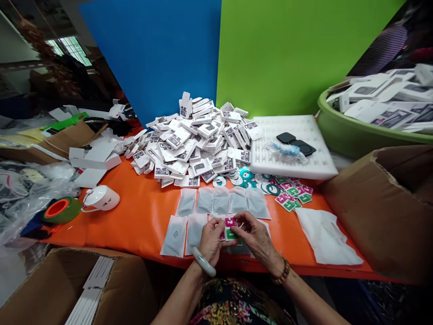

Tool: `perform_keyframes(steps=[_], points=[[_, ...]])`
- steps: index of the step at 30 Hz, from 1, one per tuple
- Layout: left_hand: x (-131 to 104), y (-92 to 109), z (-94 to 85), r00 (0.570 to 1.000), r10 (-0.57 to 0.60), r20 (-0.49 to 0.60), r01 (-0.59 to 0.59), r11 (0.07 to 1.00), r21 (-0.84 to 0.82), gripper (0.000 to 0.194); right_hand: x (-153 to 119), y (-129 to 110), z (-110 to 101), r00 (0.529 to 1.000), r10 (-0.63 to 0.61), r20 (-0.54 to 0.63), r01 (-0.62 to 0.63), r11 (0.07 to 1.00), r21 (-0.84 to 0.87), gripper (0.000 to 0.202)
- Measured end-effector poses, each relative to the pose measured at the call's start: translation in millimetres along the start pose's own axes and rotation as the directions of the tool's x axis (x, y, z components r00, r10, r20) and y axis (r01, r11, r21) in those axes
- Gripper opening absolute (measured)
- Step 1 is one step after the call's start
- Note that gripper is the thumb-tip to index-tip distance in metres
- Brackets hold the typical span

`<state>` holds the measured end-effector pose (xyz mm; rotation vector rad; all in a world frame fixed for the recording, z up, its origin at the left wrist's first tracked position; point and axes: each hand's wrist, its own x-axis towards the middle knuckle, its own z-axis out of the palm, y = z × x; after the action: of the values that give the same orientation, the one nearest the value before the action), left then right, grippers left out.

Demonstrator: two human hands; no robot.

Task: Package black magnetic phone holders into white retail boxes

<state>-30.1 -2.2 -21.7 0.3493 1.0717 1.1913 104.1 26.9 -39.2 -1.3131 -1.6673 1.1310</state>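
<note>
Both of my hands meet over the front of the orange table. My left hand (212,239) is closed around small pink-and-green numbered packets (230,228). The fingers of my right hand (252,232) pinch the same packets from the right side. Below and behind my hands lie frosted pouches (175,237) in two rows, each with a dark flat item inside; my hands cover part of the front row. A loose pile of similar pink-and-green packets (291,193) sits behind and to the right. Next to it are round white-and-teal rings or stickers (246,176).
A heap of small white boxes (199,140) stands at the back. On a white foam tray (291,168) rest black square items (286,137). A white lidded cup (100,198) and tape rolls (61,210) are left. Cardboard boxes (379,203) and a green tub (358,131) flank the right.
</note>
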Motion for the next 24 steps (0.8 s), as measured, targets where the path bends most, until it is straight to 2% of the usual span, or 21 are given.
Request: perform_keyframes(steps=[5,12,14,19,22,24], points=[[6,-2,13.7,0.999,0.029,-0.042,-0.03,0.999,-0.014,0.031,-1,4,-8,0.997,0.007,-0.075,-0.009,1.0,-0.025,0.027],[13,-4,27.7,0.996,-0.025,-0.088,0.018,0.996,-0.085,0.024,-5,3,-11,0.977,-0.102,-0.189,0.09,0.994,-0.069,0.012],[14,-4,30.1,0.996,-0.026,-0.086,0.019,0.997,-0.077,0.024,-6,4,-11,0.971,-0.096,-0.219,0.087,0.995,-0.05,0.013],[17,-3,31.6,0.999,-0.012,-0.042,0.009,0.998,-0.06,0.025,2,8,-19,0.957,0.085,-0.277,-0.029,0.979,0.2,0.026],[18,-3,28.7,0.998,-0.005,-0.059,0.001,0.997,-0.077,0.028,14,12,-38,0.949,0.193,-0.248,-0.103,0.937,0.335,0.033],[18,-4,26.2,0.997,-0.007,-0.073,0.001,0.997,-0.073,0.029,25,18,-54,0.941,0.227,-0.25,-0.128,0.925,0.357,0.036]])
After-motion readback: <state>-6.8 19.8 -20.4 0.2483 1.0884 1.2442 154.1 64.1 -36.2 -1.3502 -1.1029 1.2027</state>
